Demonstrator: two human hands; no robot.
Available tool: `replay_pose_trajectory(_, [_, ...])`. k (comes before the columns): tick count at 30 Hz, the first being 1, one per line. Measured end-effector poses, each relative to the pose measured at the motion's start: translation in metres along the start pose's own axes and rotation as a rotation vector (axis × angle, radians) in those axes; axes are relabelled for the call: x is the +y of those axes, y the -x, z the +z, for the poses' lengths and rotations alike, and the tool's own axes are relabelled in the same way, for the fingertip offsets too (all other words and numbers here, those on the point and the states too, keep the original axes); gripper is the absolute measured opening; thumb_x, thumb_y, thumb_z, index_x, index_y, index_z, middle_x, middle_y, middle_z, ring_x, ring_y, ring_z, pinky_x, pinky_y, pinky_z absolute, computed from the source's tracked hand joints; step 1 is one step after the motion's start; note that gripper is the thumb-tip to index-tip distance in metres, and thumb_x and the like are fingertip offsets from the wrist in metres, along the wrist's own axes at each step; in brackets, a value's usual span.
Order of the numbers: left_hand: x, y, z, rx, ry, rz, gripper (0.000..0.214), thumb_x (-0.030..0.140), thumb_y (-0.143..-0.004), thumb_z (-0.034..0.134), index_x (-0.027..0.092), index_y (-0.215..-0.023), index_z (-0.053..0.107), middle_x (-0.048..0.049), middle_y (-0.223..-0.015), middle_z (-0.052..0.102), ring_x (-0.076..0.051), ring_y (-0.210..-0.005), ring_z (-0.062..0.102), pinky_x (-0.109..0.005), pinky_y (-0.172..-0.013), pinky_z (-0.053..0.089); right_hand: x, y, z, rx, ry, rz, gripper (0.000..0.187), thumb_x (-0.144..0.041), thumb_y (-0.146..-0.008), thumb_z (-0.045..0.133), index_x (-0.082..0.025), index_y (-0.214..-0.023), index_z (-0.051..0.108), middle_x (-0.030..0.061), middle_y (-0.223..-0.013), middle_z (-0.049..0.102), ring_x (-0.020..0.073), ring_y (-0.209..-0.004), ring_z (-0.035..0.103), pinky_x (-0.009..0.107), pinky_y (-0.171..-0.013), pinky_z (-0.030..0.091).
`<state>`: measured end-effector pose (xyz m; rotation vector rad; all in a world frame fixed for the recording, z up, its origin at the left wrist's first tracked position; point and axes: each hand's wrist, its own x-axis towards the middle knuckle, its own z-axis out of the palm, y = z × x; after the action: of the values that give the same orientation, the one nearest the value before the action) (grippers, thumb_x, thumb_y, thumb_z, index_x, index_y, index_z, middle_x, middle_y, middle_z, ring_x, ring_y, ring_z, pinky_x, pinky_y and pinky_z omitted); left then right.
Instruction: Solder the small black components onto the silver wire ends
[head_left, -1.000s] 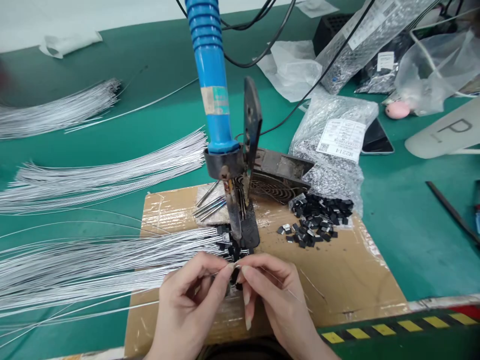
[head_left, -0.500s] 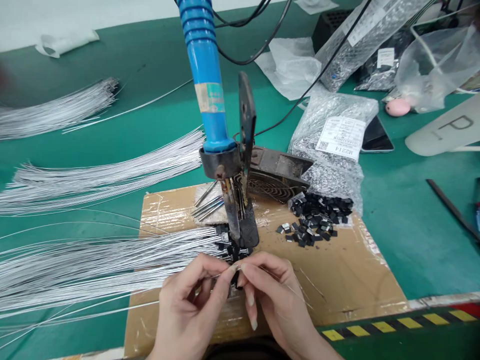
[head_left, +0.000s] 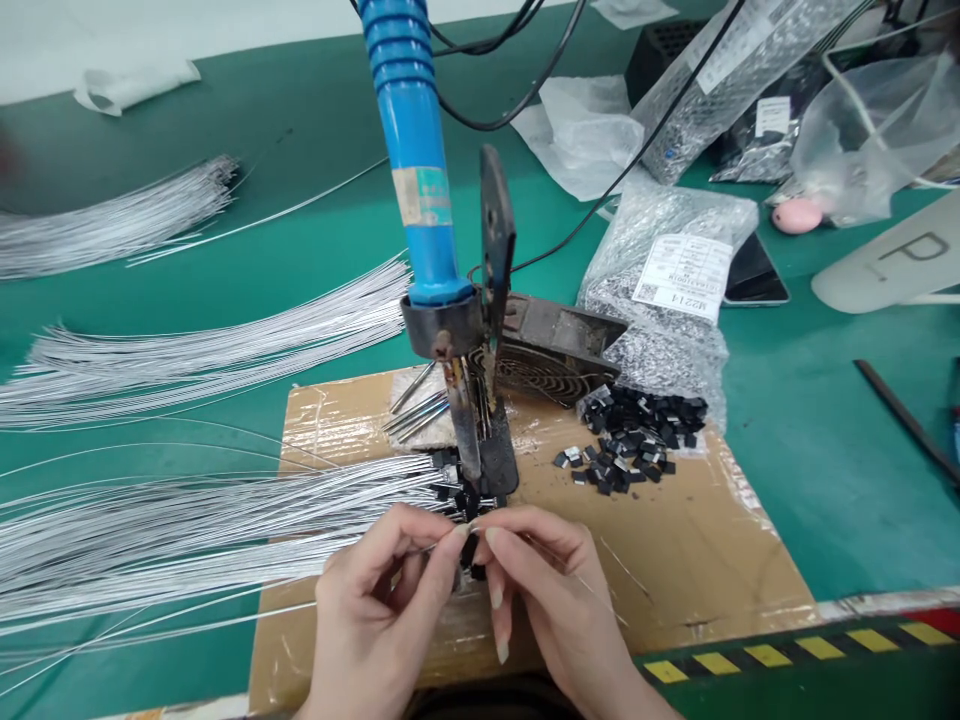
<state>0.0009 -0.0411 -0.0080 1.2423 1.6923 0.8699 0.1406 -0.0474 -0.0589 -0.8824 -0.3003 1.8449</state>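
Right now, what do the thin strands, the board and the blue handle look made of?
Strands: bright silvery, very thin, likely bare metal wire. Board: brown cardboard under glossy, wrinkled clear tape. Handle: smooth blue with moulded ribs, probably plastic or rubber.

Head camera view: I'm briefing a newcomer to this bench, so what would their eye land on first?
The blue-handled soldering iron, upright in a dark stand at the centre, dominates. Left of it bundles of silvery wires fan across the green mat; right of it small black components lie heaped on taped cardboard. Below it, the left hand and right hand pinch a thin wire.
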Motion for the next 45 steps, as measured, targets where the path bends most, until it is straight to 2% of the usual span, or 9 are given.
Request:
replay_pose_trajectory(10, [-0.005, 0.001, 0.000, 0.004, -0.042, 0.060, 0.015, 0.029, -0.093, 0.073, 0.022, -0.080, 0.075, 0.0011, -0.068, 0.073, -0.013, -0.062, 0.063, -0.023, -0.059, 0.046, 0.003, 0.001, -0.003, 0.022, 0.112, -0.021, 0.018, -0.037, -0.089, 0.085, -0.019, -0.089, 0.086, -0.0019, -0.058, 0.067, 0.0069, -0.038, 0.059, 0.014, -0.038, 0.050])
replay_pose_trajectory(20, [-0.007, 0.002, -0.001, 0.012, -0.083, 0.098, 0.015, 0.027, -0.092, 0.073, 0.022, -0.078, 0.076, 0.0009, -0.066, 0.072, -0.012, -0.057, 0.059, -0.024, -0.054, 0.041, -0.001, 0.004, -0.005, 0.036, 0.152, -0.035, 0.019, -0.036, -0.088, 0.085, -0.018, -0.084, 0.084, -0.0013, -0.058, 0.067, 0.0081, -0.040, 0.060, 0.015, -0.039, 0.050])
replay_pose_trajectory(26, [-0.005, 0.003, -0.002, -0.020, -0.093, 0.086, 0.015, 0.028, -0.092, 0.074, 0.023, -0.078, 0.076, 0.0003, -0.068, 0.073, -0.013, -0.062, 0.061, -0.024, -0.055, 0.041, -0.008, 0.003, -0.007, 0.004, 0.160, 0.012, 0.022, -0.037, -0.088, 0.085, -0.016, -0.081, 0.082, -0.0022, -0.056, 0.065, 0.0072, -0.039, 0.059, 0.015, -0.041, 0.047])
replay_pose_trajectory(30, [-0.002, 0.003, -0.003, -0.054, -0.102, 0.071, 0.019, 0.031, -0.093, 0.072, 0.022, -0.076, 0.075, 0.0006, -0.064, 0.070, -0.012, -0.054, 0.054, -0.027, -0.050, 0.034, -0.018, 0.000, -0.009, -0.034, 0.187, 0.086, 0.026, -0.039, -0.086, 0.086, -0.016, -0.077, 0.080, -0.0023, -0.055, 0.065, 0.0069, -0.039, 0.056, 0.016, -0.041, 0.048])
replay_pose_trajectory(36, [-0.001, 0.001, -0.004, -0.095, -0.089, 0.060, 0.022, 0.033, -0.092, 0.072, 0.023, -0.073, 0.074, 0.0034, -0.056, 0.059, -0.011, -0.048, 0.039, -0.028, -0.048, 0.026, -0.025, -0.001, -0.012, -0.051, 0.235, 0.134, 0.027, -0.039, -0.085, 0.086, -0.015, -0.076, 0.080, -0.0020, -0.057, 0.066, 0.0070, -0.040, 0.058, 0.015, -0.042, 0.048])
replay_pose_trajectory(45, [-0.002, 0.002, -0.002, -0.078, -0.067, 0.027, 0.020, 0.033, -0.094, 0.071, 0.022, -0.078, 0.075, 0.0016, -0.065, 0.067, -0.012, -0.055, 0.053, -0.026, -0.053, 0.035, -0.022, 0.002, -0.009, -0.052, 0.224, 0.097, 0.029, -0.043, -0.088, 0.084, -0.015, -0.081, 0.080, -0.0016, -0.061, 0.066, 0.0065, -0.043, 0.058, 0.015, -0.043, 0.051])
